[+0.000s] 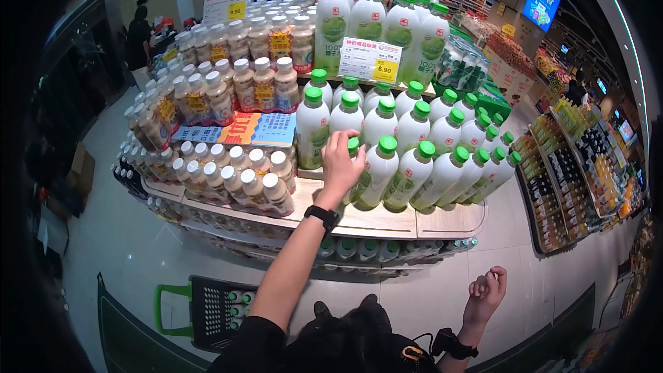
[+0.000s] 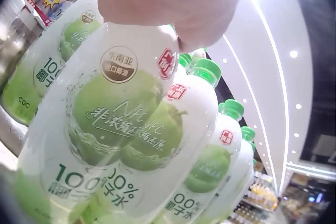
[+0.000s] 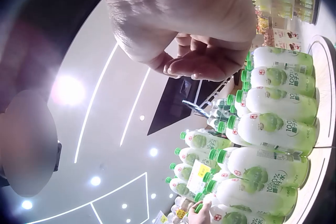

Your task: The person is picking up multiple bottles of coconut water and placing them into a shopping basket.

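White-and-green coconut water bottles with green caps stand in rows on the wooden display. My left hand (image 1: 342, 164) grips one front-row bottle (image 2: 100, 124) around its cap and neck; in the left wrist view the hand (image 2: 170, 3) covers the bottle's top. Other bottles (image 1: 380, 173) stand close on its right, and one (image 1: 313, 128) to its left. My right hand (image 1: 487, 295) hangs in the air in front of the display, fingers loosely curled, holding nothing; in the right wrist view it (image 3: 194, 29) is away from the bottles (image 3: 268, 124).
Packs of small white-capped bottles (image 1: 266, 90) fill the display's left side. A price sign (image 1: 371, 60) stands among the coconut bottles. A dark basket with a green handle (image 1: 173, 311), with green-capped bottles inside, is at lower left. Another stocked shelf (image 1: 563, 179) stands at right.
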`<state>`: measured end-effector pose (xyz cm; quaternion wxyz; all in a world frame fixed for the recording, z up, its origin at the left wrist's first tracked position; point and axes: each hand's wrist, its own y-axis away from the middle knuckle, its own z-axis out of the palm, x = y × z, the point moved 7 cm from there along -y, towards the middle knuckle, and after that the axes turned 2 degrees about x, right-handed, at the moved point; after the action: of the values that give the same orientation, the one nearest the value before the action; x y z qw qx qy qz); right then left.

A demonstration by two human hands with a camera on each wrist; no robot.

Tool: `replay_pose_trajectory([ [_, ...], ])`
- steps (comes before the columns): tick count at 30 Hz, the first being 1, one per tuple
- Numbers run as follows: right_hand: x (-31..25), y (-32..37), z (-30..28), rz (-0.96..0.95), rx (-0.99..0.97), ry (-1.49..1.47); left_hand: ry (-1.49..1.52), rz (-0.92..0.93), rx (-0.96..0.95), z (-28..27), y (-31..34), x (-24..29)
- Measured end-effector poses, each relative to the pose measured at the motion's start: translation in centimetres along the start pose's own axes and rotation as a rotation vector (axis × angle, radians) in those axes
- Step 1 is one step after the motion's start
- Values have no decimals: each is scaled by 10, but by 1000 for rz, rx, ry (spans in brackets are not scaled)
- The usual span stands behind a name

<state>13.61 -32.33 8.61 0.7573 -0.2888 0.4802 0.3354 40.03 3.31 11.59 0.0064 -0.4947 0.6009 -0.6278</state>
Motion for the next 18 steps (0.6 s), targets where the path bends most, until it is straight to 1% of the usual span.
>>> replay_pose_trajectory([
  [2,9,-4,10,-2,-20,-12,71,-131,-29,-3,7,-7],
  [3,14,-9,16,-1,-35,-11,40,-48,-50,-9,10,2],
  [4,21,-13,24,10,-70,-19,70,-30,-82,-14,13,5],
  [6,29,-18,40,31,-113,-26,175,-127,-84,-23,21,3],
  [7,30,-19,53,34,-155,-4,164,-135,-78,-28,27,2],
  [9,35,-22,72,30,-276,3,194,-243,-121,-36,35,-7],
  [10,40,-23,81,35,-294,-4,222,-166,-156,-38,39,-10],
  [12,50,-21,105,62,-407,25,220,-69,-168,-47,50,-5],
  [13,58,-20,115,100,-474,48,208,-53,-193,-52,55,-2],
  [14,65,-15,127,147,-560,75,195,-60,-202,-57,62,1],
  [16,73,-3,157,167,-802,258,174,13,-178,-70,71,10],
  [18,85,13,179,253,-985,315,173,43,-149,-80,82,16],
])
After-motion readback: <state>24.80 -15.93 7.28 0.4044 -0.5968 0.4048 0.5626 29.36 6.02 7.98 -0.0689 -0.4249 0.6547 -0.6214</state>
